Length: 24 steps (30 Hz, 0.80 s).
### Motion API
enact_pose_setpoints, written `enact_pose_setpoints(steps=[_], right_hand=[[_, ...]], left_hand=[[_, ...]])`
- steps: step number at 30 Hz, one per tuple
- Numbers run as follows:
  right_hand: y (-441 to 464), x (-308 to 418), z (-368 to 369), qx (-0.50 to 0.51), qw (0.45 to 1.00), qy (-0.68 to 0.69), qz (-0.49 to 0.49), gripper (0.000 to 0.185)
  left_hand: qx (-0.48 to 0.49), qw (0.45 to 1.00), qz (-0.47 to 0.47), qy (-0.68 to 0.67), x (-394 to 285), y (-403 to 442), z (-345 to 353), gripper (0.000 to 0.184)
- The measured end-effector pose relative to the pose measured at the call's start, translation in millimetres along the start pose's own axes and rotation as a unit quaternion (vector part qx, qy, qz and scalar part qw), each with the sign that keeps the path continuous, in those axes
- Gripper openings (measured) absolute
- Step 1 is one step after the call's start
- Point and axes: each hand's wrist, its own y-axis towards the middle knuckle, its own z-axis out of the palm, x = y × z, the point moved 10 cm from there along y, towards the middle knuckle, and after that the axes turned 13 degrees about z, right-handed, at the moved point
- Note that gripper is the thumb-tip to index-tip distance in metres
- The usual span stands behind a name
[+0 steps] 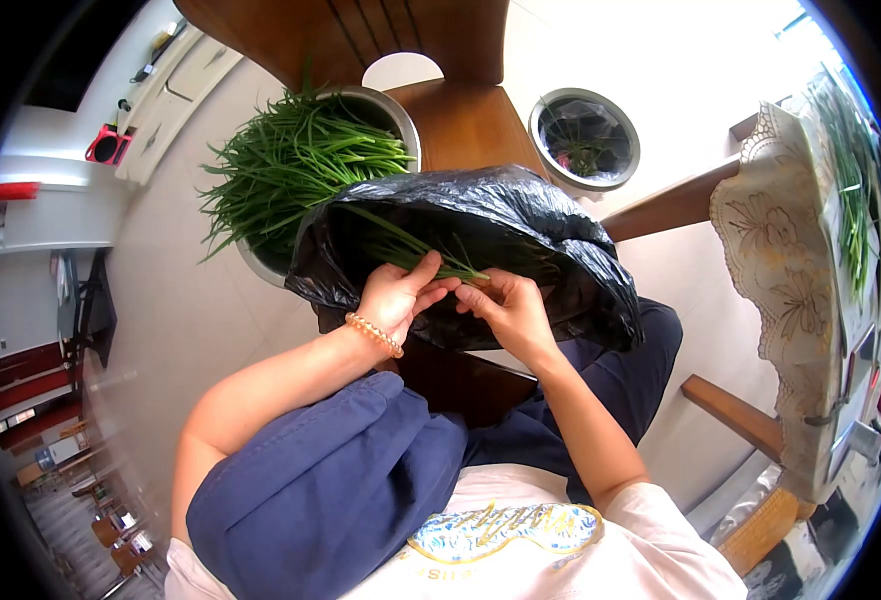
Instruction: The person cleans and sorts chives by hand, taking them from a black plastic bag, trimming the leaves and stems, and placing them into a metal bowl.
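My left hand [400, 297], with a beaded bracelet at the wrist, is closed on a few long green Chinese chives [397, 231] over the mouth of a black plastic bag [530, 200]. At the pale lower ends of these chives, my right hand [510, 315] pinches with thumb and fingers. The bag gapes open between my knees and the chair, its inside dark. Just beyond it, a large pile of chives [300, 155] fills and overhangs a metal basin [410, 125].
A wooden chair [465, 125] stands in front of me. To its right, a round bin [632, 160] with a dark liner sits on the tiled floor. On the right, more greens [850, 185] lie on a table with a lace-edged cloth [780, 250].
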Motion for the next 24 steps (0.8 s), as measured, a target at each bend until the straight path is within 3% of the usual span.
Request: enact_pose_setpoints(steps=[6, 9, 11, 13, 15, 16, 17, 19, 23, 24], right_hand=[[-4, 5, -2, -0.022, 0.998, -0.066, -0.007, 0.016], [-4, -3, -25, -0.094, 0.995, 0.002, -0.032, 0.019], [-3, -16, -57, -0.163, 0.986, 0.018, 0.016, 0.024], [-3, -16, -65, -0.169, 0.985, -0.015, 0.035, 0.027], [-1, -23, -53, -0.099, 0.992, -0.018, 0.076, 0.028], [1, -9, -47, -0.090, 0.996, 0.000, -0.004, 0.030], [1, -8, -43, -0.091, 0.996, 0.001, -0.004, 0.030], [0, -8, -25, -0.012, 0.987, 0.149, 0.064, 0.032], [-4, -13, 5, 0.153, 0.965, 0.157, 0.142, 0.036], [-3, -12, 6, 0.157, 0.969, 0.143, 0.123, 0.032]], left_hand=[[0.020, 0.999, 0.030, 0.028, -6, -1, 4, 0.028], [-0.011, 0.999, 0.035, 0.019, -10, -3, -1, 0.029], [-0.055, 0.998, 0.042, -0.001, -17, -3, -10, 0.029], [-0.037, 0.999, 0.023, 0.011, -10, -3, -15, 0.028], [0.009, 1.000, 0.022, 0.020, -8, -2, -7, 0.029], [0.010, 0.999, 0.022, 0.021, -8, -2, -6, 0.029], [0.040, 0.998, 0.044, 0.034, -12, -2, 2, 0.029], [0.069, 0.994, 0.068, 0.049, -19, -3, 11, 0.028], [0.117, 0.986, 0.086, 0.085, -15, -3, 19, 0.028], [0.132, 0.983, 0.092, 0.091, -14, -3, 21, 0.029]])
